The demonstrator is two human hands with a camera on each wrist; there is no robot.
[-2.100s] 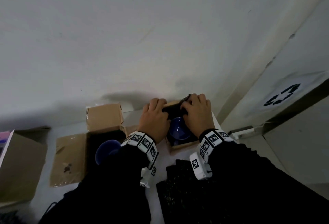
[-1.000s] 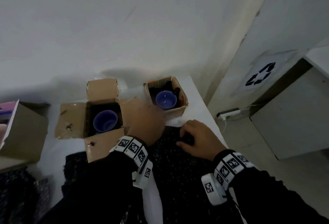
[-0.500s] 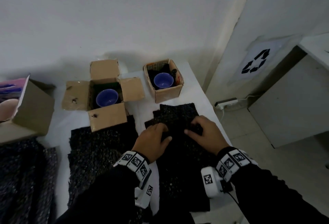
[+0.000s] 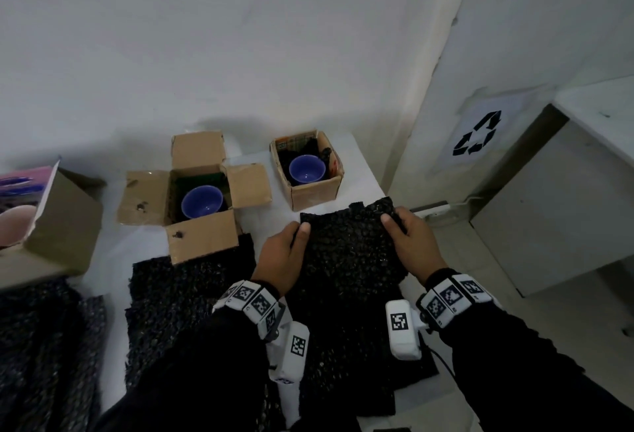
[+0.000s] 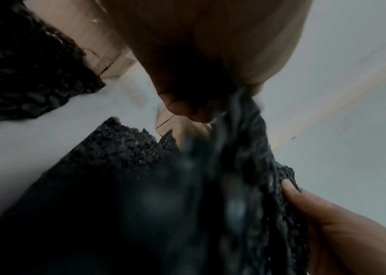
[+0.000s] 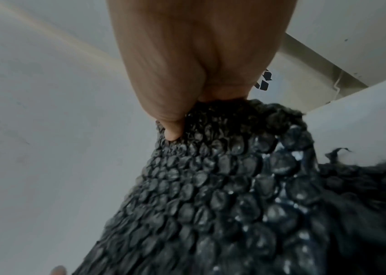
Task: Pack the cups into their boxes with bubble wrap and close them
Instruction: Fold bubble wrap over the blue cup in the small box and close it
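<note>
I hold a sheet of black bubble wrap [image 4: 346, 253] lifted off the table in front of me. My left hand [image 4: 286, 251] pinches its far left corner and my right hand [image 4: 408, 239] pinches its far right corner. The same sheet [image 6: 222, 186] fills the right wrist view under my thumb, and the left wrist view shows it bunched [image 5: 241, 148] in my fingers. Two blue cups sit in open cardboard boxes at the back: one cup [image 4: 202, 201] in the box with spread flaps [image 4: 202, 236], the other cup [image 4: 307, 168] in the smaller box [image 4: 315, 193].
More black bubble wrap sheets [image 4: 185, 301] lie on the white table [image 4: 113, 250], with another dark pile [image 4: 41, 346] at the far left. A tilted cardboard box [image 4: 61, 226] stands at the left. The table's right edge drops to the floor beside a grey cabinet [image 4: 549, 212].
My hands left the small box, came back to the bubble wrap pile, and have now pinched the top sheet's far corners and lifted it.
</note>
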